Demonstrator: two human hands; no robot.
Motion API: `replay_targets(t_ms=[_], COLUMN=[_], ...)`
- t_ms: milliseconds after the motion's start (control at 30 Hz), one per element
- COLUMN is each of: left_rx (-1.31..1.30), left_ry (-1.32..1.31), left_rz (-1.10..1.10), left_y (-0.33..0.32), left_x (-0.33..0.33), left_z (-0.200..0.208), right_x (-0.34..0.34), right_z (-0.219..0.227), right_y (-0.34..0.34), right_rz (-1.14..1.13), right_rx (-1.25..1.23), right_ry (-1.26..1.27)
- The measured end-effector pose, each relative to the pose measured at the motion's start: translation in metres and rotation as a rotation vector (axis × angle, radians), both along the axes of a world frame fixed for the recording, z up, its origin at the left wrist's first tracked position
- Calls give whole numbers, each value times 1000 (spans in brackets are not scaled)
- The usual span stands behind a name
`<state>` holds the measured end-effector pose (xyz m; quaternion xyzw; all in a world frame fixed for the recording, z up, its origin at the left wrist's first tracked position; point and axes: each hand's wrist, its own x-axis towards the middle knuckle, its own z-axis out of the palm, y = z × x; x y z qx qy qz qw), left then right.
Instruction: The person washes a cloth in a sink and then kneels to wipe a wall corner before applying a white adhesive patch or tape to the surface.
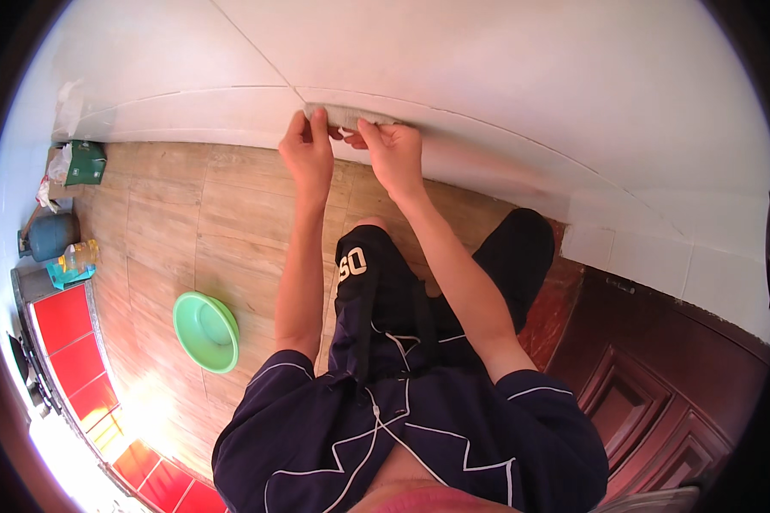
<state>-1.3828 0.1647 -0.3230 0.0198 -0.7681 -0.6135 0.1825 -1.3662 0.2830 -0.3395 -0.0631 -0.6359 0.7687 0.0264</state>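
Observation:
My left hand (309,161) and my right hand (393,156) are raised side by side, low against the white tiled wall (505,68). Between them stretches a thin grey-beige strip (344,114); whether it is cloth or a stiff sheet I cannot make out. Thumb and fingers of each hand pinch it, the left hand at its left end and the right nearer its middle. A small white bit (343,132) shows just under the strip, between the fingertips. The strip lies close to a grout line, and whether it touches the tile is unclear.
A green basin (205,332) stands on the wood-look floor (158,222) to my left. Farther left are a blue gas cylinder (53,237), an oil bottle (80,255), a green box (86,162) and red-fronted cabinets (67,338). A dark wooden door (650,376) is at right.

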Motion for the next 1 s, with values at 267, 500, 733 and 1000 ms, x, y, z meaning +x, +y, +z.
replay_targets(t_ms=[267,500,733,1000], left_rx=[-11,-164,-106,-281], left_ry=[-298,-227,7,-181], left_rz=[-181,-339,-402,-450], left_y=[0,89,193,231], left_x=[-3,26,63,75], left_z=[-139,-75,16,-109], right_x=[-1,48,96,108], right_z=[-124,-97,20,-92], right_y=[25,118,219,272], right_rz=[22,-218,-306,-246], right_rx=[314,110,17,239], right_ry=[-313,-133,99,-279])
